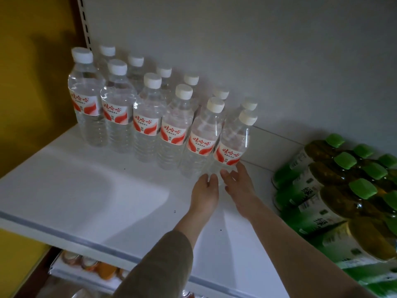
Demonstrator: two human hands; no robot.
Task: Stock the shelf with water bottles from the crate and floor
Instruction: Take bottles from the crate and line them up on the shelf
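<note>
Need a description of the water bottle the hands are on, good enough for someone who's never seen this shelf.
On the white shelf, two rows of clear water bottles with white caps and red-and-white labels run along the back wall. Follow the front row to its right end, nearest the green-capped bottles: that last bottle is the one. Unlike its neighbours, it has the left hand and right hand at its base.

Twelve water bottles (148, 117) with white caps stand on the white shelf (86, 190), in two rows: six in the near row, six in the far row against the back panel. At right, green-capped tea bottles (335, 196) are grouped; at least eight caps are visible, the rest cut off by the frame edge. Two hands reach in: left hand (205, 195), right hand (239, 187).
</note>
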